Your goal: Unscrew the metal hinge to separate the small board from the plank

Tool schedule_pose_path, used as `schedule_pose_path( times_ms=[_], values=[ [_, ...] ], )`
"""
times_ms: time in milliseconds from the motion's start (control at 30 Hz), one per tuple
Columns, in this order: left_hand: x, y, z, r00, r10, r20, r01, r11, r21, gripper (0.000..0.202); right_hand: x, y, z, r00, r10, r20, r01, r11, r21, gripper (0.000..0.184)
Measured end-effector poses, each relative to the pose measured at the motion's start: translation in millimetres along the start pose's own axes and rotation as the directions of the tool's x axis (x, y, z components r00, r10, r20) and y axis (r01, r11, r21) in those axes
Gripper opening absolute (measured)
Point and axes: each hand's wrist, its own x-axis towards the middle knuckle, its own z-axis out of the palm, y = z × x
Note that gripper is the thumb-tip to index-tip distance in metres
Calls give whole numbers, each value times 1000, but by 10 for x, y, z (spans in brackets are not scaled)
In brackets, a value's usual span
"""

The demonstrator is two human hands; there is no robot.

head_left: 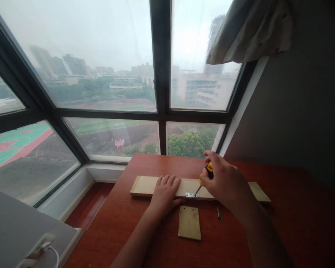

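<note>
A long pale wooden board lies across the red-brown table. My left hand rests flat on the board, fingers stretched out, pressing it down. My right hand is closed round a yellow-and-black screwdriver. The screwdriver's metal tip points down at a small metal bracket on the board's near edge. A smaller wooden piece with two holes lies on the table just below the bracket.
A couple of loose screws lie on the table right of the small piece. Large dark-framed windows rise behind the table. A white power strip with a cable sits at lower left. A grey wall stands to the right.
</note>
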Motion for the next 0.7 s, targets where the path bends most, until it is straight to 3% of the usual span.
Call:
schedule_pose_path(
  times_ms=[67,200,333,567,700],
  values=[
    [2,-3,7,1000,-3,6,3,1000,-1,74,-20,0,-17,999,-37,-8,37,998,45,46],
    [0,-2,15,1000,1,-8,-1,1000,4,73,-19,-3,-43,999,-37,-9,37,999,40,26],
    [-1,6,1,1000,2,-5,-1,1000,9,72,20,-8,-32,1000,-27,-9,27,999,27,21],
    [0,7,6,1000,-4,-2,4,1000,10,72,-16,-18,-81,993,-118,15,116,987,109,47],
    [-6,2,6,1000,-7,4,7,1000,8,71,-6,-19,-80,998,-66,0,65,997,47,37]
  ],
)
